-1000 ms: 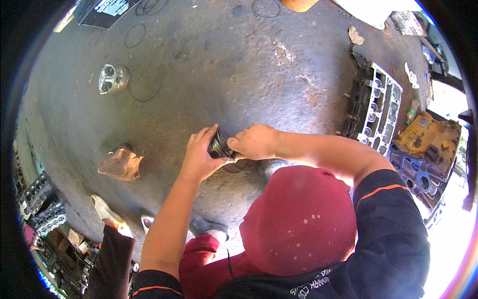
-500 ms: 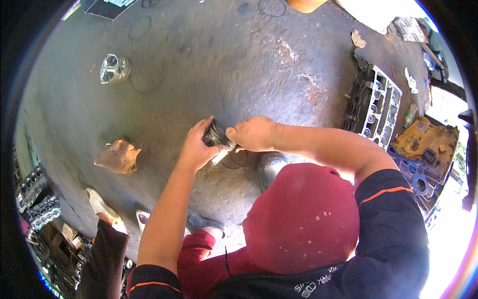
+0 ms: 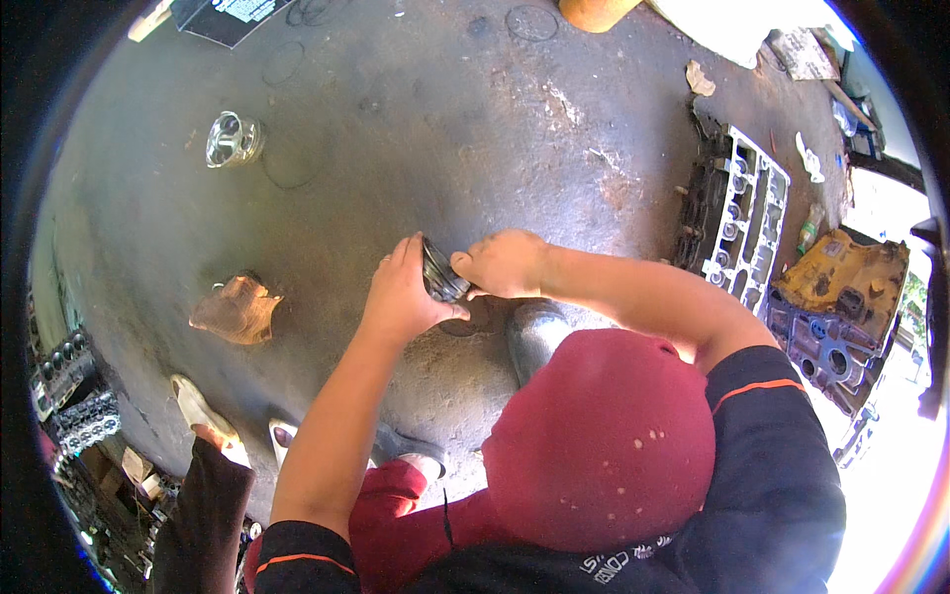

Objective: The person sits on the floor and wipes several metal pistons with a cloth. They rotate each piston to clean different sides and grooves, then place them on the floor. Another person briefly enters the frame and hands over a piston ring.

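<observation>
My left hand (image 3: 398, 292) is wrapped round a dark, grooved metal piston (image 3: 441, 273), held tilted above the floor near the middle of the view. My right hand (image 3: 505, 265) is closed at the piston's right edge, its thumb pressed against the rim and its other fingers curled under. The palm and fingers hide parts of the piston. A second piston (image 3: 236, 141), shiny and silver, stands on the floor at the upper left. Nearer, at the left, lies a crumpled brown rag-like piece (image 3: 239, 310).
Thin rings (image 3: 532, 23) lie on the concrete floor (image 3: 396, 148). To the right are a cylinder head (image 3: 754, 213) and a yellow-brown engine casting (image 3: 839, 275). A black box (image 3: 230, 18) sits at the upper left. Another person's foot (image 3: 208, 421) is at lower left.
The piston has turned in my left hand, so more of its grooved side shows. A pale part beneath it is out of sight now. My left thumb has shifted right.
</observation>
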{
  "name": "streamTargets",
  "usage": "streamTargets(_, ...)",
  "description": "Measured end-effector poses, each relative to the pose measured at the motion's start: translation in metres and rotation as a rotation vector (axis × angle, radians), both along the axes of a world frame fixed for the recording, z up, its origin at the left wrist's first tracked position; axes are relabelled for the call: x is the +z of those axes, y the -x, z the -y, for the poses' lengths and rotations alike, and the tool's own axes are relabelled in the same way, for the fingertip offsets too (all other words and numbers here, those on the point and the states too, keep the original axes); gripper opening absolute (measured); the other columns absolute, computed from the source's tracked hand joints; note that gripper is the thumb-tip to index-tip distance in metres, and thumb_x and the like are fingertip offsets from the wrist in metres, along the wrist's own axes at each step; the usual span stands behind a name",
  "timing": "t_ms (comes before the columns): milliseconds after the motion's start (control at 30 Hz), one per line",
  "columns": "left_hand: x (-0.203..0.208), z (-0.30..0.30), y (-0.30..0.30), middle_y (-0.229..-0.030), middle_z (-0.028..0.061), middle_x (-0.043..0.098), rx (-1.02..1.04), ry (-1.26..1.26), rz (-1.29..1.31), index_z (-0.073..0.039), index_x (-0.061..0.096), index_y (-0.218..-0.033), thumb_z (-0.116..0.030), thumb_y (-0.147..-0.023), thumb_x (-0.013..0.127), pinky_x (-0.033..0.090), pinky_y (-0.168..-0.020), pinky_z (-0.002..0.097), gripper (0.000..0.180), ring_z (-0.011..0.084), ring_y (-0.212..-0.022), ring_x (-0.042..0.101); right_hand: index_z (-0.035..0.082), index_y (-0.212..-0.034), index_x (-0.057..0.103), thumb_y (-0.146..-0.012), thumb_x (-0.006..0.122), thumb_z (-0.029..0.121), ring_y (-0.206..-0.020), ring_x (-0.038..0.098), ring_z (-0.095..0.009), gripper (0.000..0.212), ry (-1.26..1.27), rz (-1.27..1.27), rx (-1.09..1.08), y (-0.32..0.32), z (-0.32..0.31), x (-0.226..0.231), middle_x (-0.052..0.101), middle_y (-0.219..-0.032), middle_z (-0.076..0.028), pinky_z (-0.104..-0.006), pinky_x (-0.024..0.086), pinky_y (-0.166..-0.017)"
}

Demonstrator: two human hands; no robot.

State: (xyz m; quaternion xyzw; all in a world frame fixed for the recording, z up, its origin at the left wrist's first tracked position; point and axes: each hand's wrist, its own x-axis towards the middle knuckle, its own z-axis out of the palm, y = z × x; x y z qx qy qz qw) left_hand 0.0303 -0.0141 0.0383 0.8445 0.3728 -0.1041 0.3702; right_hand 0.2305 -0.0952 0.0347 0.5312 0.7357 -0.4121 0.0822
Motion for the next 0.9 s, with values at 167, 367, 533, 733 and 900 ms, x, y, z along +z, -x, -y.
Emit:
streamTargets(167,-0.004,0.010,-0.006,-0.139,0.0247,0.061,0.126,-0.087,0.015,0.004,0.051,-0.143,-0.039,-0.051,0.101,0.048,-0.110,0.0485,0.114,0.0427,-0.129,0.060,0.011,-0.125,0.060,-0.110,0.038,0.034,-0.110,0.072,-0.034,0.035,0.036,-0.001,-0.041,0.005,-0.001,-0.003,0.075,-0.115,-0.009,-0.0489,0.060,-0.092)
streamTargets(367,-0.011,0.000,0.008,-0.137,0.0258,0.062,0.189,0.038,0.102,0.007,0.053,-0.140,-0.037,-0.053,0.100,0.050,-0.108,0.0474,0.109,0.0420,-0.126,0.062,0.008,-0.115,0.056,-0.102,0.058,0.040,-0.101,0.073,-0.038,0.035,-0.084,-0.069,0.003,0.006,0.000,-0.012,0.072,-0.105,-0.017,-0.0502,0.060,-0.083)
streamTargets(533,-0.013,-0.007,0.013,-0.139,0.0241,0.062,0.280,0.211,0.086,0.004,0.052,-0.144,-0.028,-0.052,0.101,0.049,-0.110,0.0453,0.108,0.0397,-0.130,0.060,0.010,-0.116,0.058,-0.104,0.053,0.040,-0.102,0.073,-0.037,0.033,-0.129,-0.059,0.045,0.003,0.000,-0.012,0.073,-0.107,-0.015,-0.0490,0.060,-0.085)
streamTargets(733,-0.013,-0.010,0.015,-0.141,0.0234,0.061,0.204,0.153,0.084,0.003,0.052,-0.145,-0.026,-0.051,0.102,0.048,-0.112,0.0447,0.111,0.0389,-0.132,0.059,0.012,-0.116,0.060,-0.104,0.051,0.038,-0.106,0.073,-0.037,0.030,-0.131,-0.039,0.047,0.003,0.005,-0.010,0.073,-0.109,-0.015,-0.0494,0.060,-0.088)
streamTargets(900,-0.020,-0.017,0.019,-0.144,0.0243,0.059,0.154,0.188,0.075,0.003,0.051,-0.147,-0.027,-0.050,0.102,0.046,-0.114,0.0454,0.113,0.0396,-0.135,0.057,0.012,-0.114,0.060,-0.103,0.053,0.042,-0.102,0.073,-0.038,0.032,-0.175,-0.076,0.061,0.003,0.007,-0.020,0.074,-0.106,-0.016,-0.0508,0.060,-0.086)
